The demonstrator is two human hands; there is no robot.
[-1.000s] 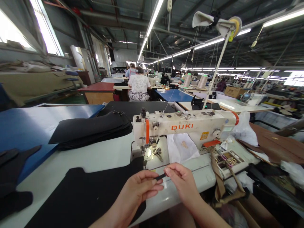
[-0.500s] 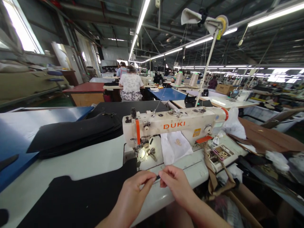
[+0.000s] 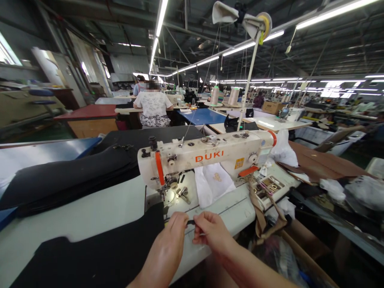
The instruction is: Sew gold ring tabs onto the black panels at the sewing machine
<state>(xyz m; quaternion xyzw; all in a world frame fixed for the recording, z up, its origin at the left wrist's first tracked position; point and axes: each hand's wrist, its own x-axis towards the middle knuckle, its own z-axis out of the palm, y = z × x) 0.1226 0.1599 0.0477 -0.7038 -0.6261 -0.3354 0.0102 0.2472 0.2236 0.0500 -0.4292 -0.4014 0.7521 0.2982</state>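
Between my hands, in front of the white sewing machine (image 3: 210, 154), is a small dark piece (image 3: 191, 222). My left hand (image 3: 169, 244) pinches its left end, and my right hand (image 3: 211, 232) pinches the right end. Just left of my left hand a large black panel (image 3: 90, 256) lies flat on the pale table (image 3: 114, 204). A white cloth (image 3: 214, 184) with a gold mark lies under the machine's arm. Near the lit needle plate (image 3: 169, 197) are small metal parts.
Stacked black pieces (image 3: 75, 170) lie at the left. A parts tray (image 3: 270, 190) and a hanging tan strap (image 3: 256, 212) are at the right, with brown sheets (image 3: 324, 162) beyond. A person in a white top (image 3: 153, 105) sits ahead, facing away.
The view has turned slightly right, so the scene sits further left. My hands have moved slightly apart, and more of the dark piece shows between them.
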